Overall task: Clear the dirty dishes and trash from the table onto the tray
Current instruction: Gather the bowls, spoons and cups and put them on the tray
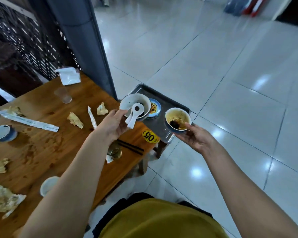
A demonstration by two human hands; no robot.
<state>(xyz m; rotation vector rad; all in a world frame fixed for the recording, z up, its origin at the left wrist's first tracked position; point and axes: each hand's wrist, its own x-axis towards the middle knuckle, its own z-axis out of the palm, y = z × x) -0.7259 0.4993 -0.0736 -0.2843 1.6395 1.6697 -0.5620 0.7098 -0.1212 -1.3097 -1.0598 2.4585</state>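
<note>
Gripping a white bowl [141,100] by its near rim, the left hand [113,125] held it over the near-left part of the grey tray [156,125]. Two white spoons [133,115] lay in the bowl, their handles sticking out over the rim against the fingers; one spoon carried a dark blob. The right hand [196,136] clasped a stained bowl [177,117] from below, thumb hooked over the rim, at the tray's right edge. Brown sauce and dark scraps clung to that bowl's inside. Between the two bowls a small blue-rimmed saucer [155,108] sat on the tray. The tray itself stood at the far corner of the wooden bench [46,152], just beyond a yellow sticker [150,136] marked 05.

Still on the bench were black chopsticks [130,147] near the sticker, a glass [114,151] partly hidden by the left forearm, a clear plastic cup [63,95], a blue bowl [3,133] at the left edge, and a white cup [48,185] beside the left arm. Crumpled napkins [75,120] were scattered about, a long paper wrapper [24,120] lay across the left side, and a white packet [69,76] rested at the far end. Brown spills marked the wood.
</note>
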